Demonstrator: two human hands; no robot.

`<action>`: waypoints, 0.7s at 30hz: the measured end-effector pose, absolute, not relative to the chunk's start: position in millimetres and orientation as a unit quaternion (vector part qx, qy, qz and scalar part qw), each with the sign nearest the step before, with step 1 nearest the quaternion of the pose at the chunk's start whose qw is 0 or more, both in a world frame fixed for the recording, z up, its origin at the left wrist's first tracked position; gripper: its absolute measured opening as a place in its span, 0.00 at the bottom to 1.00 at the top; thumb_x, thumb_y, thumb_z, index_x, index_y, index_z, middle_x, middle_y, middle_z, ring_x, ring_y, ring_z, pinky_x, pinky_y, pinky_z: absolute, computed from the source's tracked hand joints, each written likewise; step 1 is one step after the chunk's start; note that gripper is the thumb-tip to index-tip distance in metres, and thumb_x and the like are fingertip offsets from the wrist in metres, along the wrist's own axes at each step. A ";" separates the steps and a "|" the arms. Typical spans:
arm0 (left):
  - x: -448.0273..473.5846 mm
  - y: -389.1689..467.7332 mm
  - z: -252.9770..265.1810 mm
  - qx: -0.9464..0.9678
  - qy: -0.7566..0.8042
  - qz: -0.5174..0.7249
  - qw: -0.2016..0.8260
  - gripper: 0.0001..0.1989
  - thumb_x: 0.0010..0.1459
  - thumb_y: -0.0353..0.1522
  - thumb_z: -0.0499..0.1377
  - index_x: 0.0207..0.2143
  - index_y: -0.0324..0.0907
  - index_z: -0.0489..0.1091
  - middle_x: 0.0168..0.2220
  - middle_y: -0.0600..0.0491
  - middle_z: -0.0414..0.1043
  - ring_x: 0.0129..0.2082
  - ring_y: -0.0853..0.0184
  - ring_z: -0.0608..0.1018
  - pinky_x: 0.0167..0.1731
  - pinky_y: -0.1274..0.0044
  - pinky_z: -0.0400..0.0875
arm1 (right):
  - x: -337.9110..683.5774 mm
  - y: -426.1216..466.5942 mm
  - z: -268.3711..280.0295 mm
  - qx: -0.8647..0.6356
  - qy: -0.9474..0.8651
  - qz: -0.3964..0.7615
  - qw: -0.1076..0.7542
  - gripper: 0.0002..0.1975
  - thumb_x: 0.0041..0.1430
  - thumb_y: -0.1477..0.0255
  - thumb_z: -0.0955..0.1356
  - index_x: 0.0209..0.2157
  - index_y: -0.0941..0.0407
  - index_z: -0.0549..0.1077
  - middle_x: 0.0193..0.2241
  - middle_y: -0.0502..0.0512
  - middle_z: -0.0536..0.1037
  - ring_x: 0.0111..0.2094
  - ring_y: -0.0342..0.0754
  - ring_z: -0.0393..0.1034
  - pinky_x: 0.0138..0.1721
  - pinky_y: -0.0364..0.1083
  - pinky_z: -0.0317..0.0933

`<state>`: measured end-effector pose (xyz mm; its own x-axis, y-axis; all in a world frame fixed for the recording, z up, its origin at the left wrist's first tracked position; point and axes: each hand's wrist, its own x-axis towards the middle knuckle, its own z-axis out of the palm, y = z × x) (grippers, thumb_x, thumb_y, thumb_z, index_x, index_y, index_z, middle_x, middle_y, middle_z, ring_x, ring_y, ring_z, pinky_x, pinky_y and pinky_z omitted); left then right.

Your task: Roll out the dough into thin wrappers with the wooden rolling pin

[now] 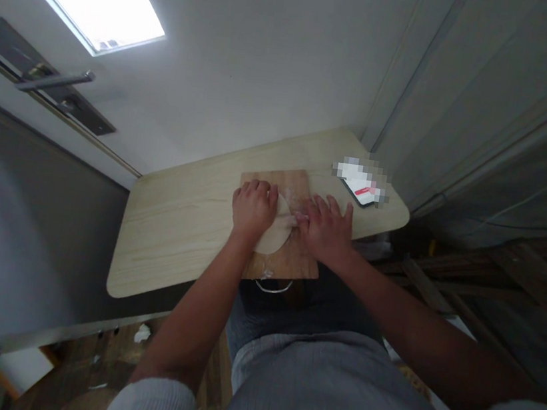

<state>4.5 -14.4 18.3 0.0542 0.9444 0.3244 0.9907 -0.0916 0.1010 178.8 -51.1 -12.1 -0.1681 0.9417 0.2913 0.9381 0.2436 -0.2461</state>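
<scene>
A round, flat sheet of dough [275, 237] lies on a wooden cutting board [307, 263], partly covered by my hands. Across it runs a pale rolling pin [285, 221], of which only a short stretch shows between the hands. My left hand [254, 208] is closed over the pin's left end, its fingers curled at the far side. At the other end, my right hand [327, 229] rests over the pin, fingers bent forward and slightly apart. White flour marks the board around the dough.
The board lies on a light wooden table [175, 219] with rounded corners. A phone [361, 184] with a lit screen sits at the table's right. Behind stands a white door with a metal handle [58, 81]. A curved metal board handle [273, 290] overhangs the near edge.
</scene>
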 end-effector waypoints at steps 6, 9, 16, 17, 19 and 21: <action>8.3 -36.9 12.6 -0.705 -0.685 -0.160 0.086 0.21 0.71 0.42 0.42 0.51 0.46 0.70 0.54 0.45 0.73 0.55 0.54 0.72 0.55 0.62 0.63 | 178.5 -57.5 -10.1 -0.624 -0.759 0.004 0.185 0.27 0.71 0.60 0.56 0.61 0.60 0.67 0.63 0.66 0.69 0.65 0.66 0.54 0.63 0.72 0.38; 10.9 -46.9 9.3 -0.703 -0.689 -0.156 0.085 0.21 0.71 0.42 0.44 0.56 0.47 0.68 0.60 0.45 0.70 0.60 0.53 0.68 0.62 0.56 0.56 | 178.6 -58.9 -11.3 -0.625 -0.758 0.006 0.186 0.27 0.71 0.60 0.56 0.62 0.60 0.67 0.63 0.66 0.68 0.65 0.66 0.54 0.63 0.72 0.38; 12.3 -53.7 4.8 -0.703 -0.690 -0.158 0.076 0.22 0.70 0.44 0.44 0.58 0.48 0.65 0.63 0.44 0.66 0.65 0.52 0.63 0.65 0.51 0.48 | 177.6 -58.4 -11.1 -0.623 -0.754 0.014 0.206 0.27 0.71 0.60 0.56 0.61 0.61 0.68 0.62 0.67 0.70 0.63 0.66 0.56 0.63 0.72 0.38; 11.9 -51.9 5.0 -0.705 -0.688 -0.159 0.073 0.22 0.70 0.45 0.44 0.59 0.48 0.65 0.63 0.44 0.66 0.65 0.52 0.63 0.65 0.51 0.49 | 177.3 -57.1 -10.5 -0.623 -0.755 0.015 0.205 0.27 0.71 0.60 0.56 0.60 0.61 0.68 0.61 0.67 0.70 0.63 0.66 0.57 0.63 0.72 0.38; 10.9 -47.3 5.9 -0.708 -0.685 -0.159 0.065 0.23 0.70 0.45 0.43 0.59 0.48 0.65 0.63 0.45 0.66 0.65 0.52 0.64 0.64 0.51 0.50 | 176.8 -53.4 -9.6 -0.622 -0.757 0.015 0.200 0.27 0.71 0.60 0.56 0.60 0.61 0.68 0.61 0.68 0.70 0.62 0.66 0.57 0.62 0.72 0.38; 9.9 -42.1 7.1 -0.710 -0.685 -0.153 0.058 0.23 0.70 0.45 0.43 0.59 0.49 0.65 0.64 0.45 0.65 0.64 0.51 0.64 0.64 0.51 0.51 | 176.3 -48.9 -9.3 -0.624 -0.757 0.009 0.193 0.27 0.71 0.60 0.56 0.60 0.60 0.69 0.62 0.67 0.69 0.62 0.66 0.57 0.62 0.72 0.38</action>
